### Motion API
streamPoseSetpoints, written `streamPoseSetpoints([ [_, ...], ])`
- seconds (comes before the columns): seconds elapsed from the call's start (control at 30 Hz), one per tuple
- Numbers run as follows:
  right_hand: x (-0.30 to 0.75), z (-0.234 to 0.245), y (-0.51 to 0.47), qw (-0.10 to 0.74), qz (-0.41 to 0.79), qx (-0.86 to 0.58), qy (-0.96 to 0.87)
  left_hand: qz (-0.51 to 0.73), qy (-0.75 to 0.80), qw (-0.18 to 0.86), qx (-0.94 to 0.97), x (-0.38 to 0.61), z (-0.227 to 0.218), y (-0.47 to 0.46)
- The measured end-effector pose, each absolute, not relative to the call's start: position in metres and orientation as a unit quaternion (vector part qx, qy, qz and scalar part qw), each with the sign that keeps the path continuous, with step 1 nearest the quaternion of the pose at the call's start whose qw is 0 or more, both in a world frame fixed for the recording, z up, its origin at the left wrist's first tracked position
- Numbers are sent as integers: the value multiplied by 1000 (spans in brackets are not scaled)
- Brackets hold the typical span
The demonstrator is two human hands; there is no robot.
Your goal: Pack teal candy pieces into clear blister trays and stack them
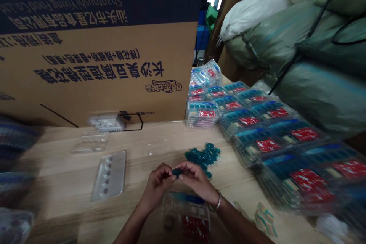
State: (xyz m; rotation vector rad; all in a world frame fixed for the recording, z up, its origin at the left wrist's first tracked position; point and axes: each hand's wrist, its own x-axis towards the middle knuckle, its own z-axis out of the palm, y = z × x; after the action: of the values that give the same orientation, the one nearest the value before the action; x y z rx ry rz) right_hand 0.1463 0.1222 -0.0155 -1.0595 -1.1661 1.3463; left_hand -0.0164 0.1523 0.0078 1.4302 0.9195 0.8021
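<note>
My left hand (158, 185) and my right hand (196, 181) meet above the table, fingertips closed together on a small dark teal piece (177, 172). Its exact kind is too small to make out. Just behind my right hand lies a loose heap of similar teal pieces (202, 156). Below my hands, partly covered by my forearms, is a clear plastic tray (178, 211) holding a blue item (188, 198), a red patterned packet (196, 228) and a small dark square piece (168, 222). A bracelet circles my right wrist.
Stacked filled clear trays (257, 145) line the right side. A large cardboard box (97, 57) stands at the back. To the left lie a white molded tray (110, 175) and clear lids (90, 142). Striped strips (265, 219) rest at lower right; big sacks (274, 26) pile behind.
</note>
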Motion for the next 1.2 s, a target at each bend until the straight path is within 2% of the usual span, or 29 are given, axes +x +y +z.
streamPoseSetpoints([
  [0.1,134,-20,119,486,557,-465,-487,357,427,515,652,-23,5,144],
  [0.17,130,-24,122,466,553,-482,-494,368,439,507,644,-29,4,141],
  [0.3,136,-32,150,445,508,-510,-533,436,430,638,467,-43,-1,151],
  [0.4,144,-34,187,417,349,-527,-653,472,419,707,318,-55,-6,167],
  [0.53,144,-35,227,241,152,-510,-811,463,422,747,224,-67,-11,182],
  [0.6,140,-33,234,162,108,-510,-838,460,418,755,209,-70,-12,186],
  [0.67,138,-29,232,129,100,-517,-840,447,419,761,214,-70,-13,188],
  [0.77,134,-19,217,193,135,-509,-828,435,422,760,234,-61,-15,193],
  [0.9,128,-15,202,326,329,-430,-775,424,411,754,287,-45,-23,200],
  [0.97,127,-21,207,343,384,-437,-737,420,446,694,377,-42,-29,203],
  [1.0,126,-25,212,346,374,-456,-730,428,479,628,440,-42,-32,205],
  [1.1,127,-38,231,310,264,-481,-776,416,543,372,627,-48,-40,210],
  [1.13,127,-41,235,285,230,-473,-801,389,540,318,675,-51,-42,211],
  [1.2,126,-47,241,244,193,-450,-837,324,516,276,743,-56,-43,213],
])
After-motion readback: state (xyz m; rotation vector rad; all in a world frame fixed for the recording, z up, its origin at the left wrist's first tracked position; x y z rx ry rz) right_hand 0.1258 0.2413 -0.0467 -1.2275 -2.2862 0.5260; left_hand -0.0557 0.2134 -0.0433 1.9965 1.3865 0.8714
